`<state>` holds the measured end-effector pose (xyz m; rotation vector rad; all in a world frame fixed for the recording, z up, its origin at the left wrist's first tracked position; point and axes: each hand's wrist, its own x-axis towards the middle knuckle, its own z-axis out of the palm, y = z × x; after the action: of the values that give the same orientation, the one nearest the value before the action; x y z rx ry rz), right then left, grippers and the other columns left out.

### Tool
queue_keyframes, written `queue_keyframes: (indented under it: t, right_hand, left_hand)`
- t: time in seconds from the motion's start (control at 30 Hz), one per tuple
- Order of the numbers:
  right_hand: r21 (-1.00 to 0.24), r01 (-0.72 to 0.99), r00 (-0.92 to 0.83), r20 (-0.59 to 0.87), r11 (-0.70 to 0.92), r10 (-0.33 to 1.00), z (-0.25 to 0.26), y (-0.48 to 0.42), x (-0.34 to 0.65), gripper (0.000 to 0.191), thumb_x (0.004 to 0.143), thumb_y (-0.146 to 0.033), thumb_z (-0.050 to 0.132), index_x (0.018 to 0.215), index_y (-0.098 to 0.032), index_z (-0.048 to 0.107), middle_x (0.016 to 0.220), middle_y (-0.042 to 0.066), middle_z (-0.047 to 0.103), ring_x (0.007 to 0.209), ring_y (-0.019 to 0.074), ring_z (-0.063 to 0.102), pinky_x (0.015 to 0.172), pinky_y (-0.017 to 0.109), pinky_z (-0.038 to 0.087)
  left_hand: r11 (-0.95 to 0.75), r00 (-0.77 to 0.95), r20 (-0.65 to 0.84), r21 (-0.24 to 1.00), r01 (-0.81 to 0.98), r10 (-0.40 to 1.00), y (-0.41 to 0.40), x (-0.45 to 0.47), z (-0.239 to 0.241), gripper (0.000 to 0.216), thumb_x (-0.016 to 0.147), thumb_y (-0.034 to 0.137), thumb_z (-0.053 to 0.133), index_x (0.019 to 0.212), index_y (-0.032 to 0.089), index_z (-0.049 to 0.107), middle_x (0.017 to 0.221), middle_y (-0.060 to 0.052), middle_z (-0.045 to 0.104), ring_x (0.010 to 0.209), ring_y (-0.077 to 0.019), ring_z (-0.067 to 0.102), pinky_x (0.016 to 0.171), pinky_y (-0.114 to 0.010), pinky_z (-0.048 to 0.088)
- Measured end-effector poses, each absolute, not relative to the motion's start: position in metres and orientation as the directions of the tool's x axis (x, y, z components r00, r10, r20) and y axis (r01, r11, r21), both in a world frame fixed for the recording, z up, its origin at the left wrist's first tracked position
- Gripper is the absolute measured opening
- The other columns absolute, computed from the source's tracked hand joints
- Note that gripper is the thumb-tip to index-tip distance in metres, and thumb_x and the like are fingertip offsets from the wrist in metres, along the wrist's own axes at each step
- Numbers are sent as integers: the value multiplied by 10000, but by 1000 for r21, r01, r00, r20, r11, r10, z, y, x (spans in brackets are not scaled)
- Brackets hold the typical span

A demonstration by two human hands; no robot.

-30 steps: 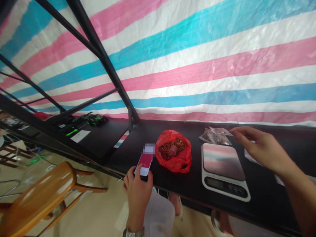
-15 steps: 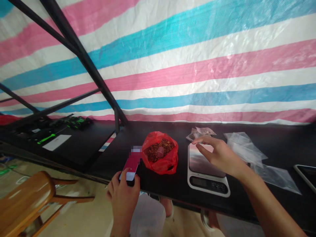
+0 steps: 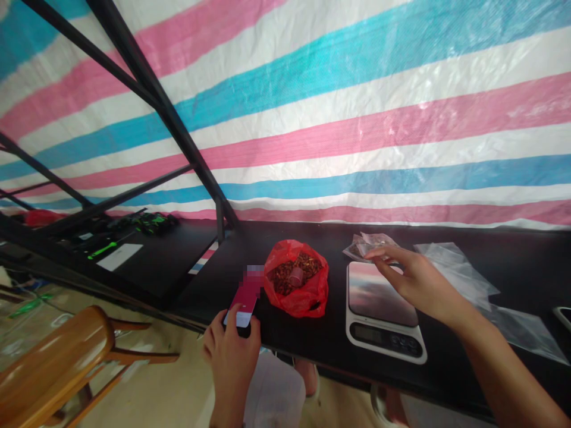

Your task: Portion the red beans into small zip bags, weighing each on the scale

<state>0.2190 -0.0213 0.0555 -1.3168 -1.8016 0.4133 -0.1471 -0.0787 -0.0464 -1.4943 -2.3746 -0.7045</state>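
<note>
My left hand [image 3: 235, 351] grips the lower end of a smartphone [image 3: 243, 300], thumb on one side and fingers on the other. One finger lies over its lit magenta screen, partly blurred out. Beside the phone is a red plastic bag [image 3: 314, 297], open at the top, filled with small brown pieces [image 3: 310, 264]. A small pinkish cup [image 3: 295, 276] rests among them. My right hand [image 3: 417, 282] is open above a white kitchen scale [image 3: 357, 336] with a metal plate. Its fingertips are by small clear packets [image 3: 357, 246] behind the scale; whether they touch cannot be made out.
Clear plastic bags [image 3: 459, 267] lie right of the scale. Another dark-screened device [image 3: 564, 318] shows at the right edge. A black metal frame [image 3: 173, 131] slants up at left before a striped sheet [image 3: 357, 119]. A wooden chair [image 3: 66, 356] stands lower left.
The view has shifted slightly left, so things sit further right. My right thumb and index finger have drawn closer together near the packets. My left hand stays on the smartphone.
</note>
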Motion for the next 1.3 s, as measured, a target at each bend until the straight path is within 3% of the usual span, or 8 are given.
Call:
queue_keyframes:
  t: [0.47,0.63,0.7,0.77,0.83,0.93,1.1,1.3]
  right_hand:
    - [-672,627,-106,426,393,898,54,-20,212,267,1008,-419,576,1012,-275,801,1037,67,849,924,274,809,875,410,644]
    - [-639,602,-208,453,479,867,46,-19,198,243,998,-424,658,1153,-276,772,1233,97,798,1178,311,760,1103,516,580]
    - [-602,614,-271,446,510,853,41,-24,183,453,924,-414,778,1360,-310,706,1483,121,678,1362,348,668,1168,560,538]
    - [-538,661,-330,417,523,847,36,-31,162,820,822,-372,895,1567,-369,554,1706,136,461,1535,400,505,1209,612,495]
    - [-441,698,-410,400,565,819,32,-35,138,1110,731,-338,976,1680,-390,402,1812,145,266,1646,449,296,1258,677,410]
    - [-278,682,-546,422,676,724,30,-32,103,1275,652,-333,1034,1722,-342,340,1845,161,144,1686,478,102,1319,730,251]
    - [-105,652,-680,357,751,640,35,5,64,1255,628,-270,1037,1707,-236,396,1830,209,154,1681,489,93,1349,706,151]
    - [12,680,-720,197,733,665,48,45,52,904,796,-264,910,1614,-142,546,1775,234,322,1649,497,241,1353,659,203]
  left_hand:
    - [333,-438,436,299,894,786,-72,-165,-63,386,977,378,620,1322,236,720,1397,-157,658,1296,-376,587,1090,-544,446]
    - [314,-411,466,274,909,784,-71,-166,-66,388,983,380,612,1320,222,720,1384,-160,663,1306,-380,577,1099,-544,444]
    - [314,-412,467,275,909,783,-72,-162,-62,376,984,375,613,1310,223,721,1378,-156,665,1305,-377,575,1098,-539,445]
    - [323,-423,465,281,904,778,-73,-157,-57,358,991,359,602,1299,219,722,1379,-152,665,1309,-374,571,1102,-531,445]
    - [328,-433,470,291,899,769,-74,-151,-53,343,996,334,590,1288,208,720,1379,-153,664,1320,-375,565,1114,-527,441]
    - [323,-437,474,305,896,764,-76,-147,-51,330,988,322,603,1275,209,722,1369,-154,664,1322,-380,563,1118,-535,442]
    - [309,-432,483,316,897,762,-76,-148,-54,329,973,303,630,1274,209,724,1369,-154,656,1310,-372,569,1130,-535,443]
    - [282,-408,505,309,908,760,-77,-146,-52,318,974,280,625,1260,189,728,1339,-160,668,1286,-373,582,1137,-529,445]
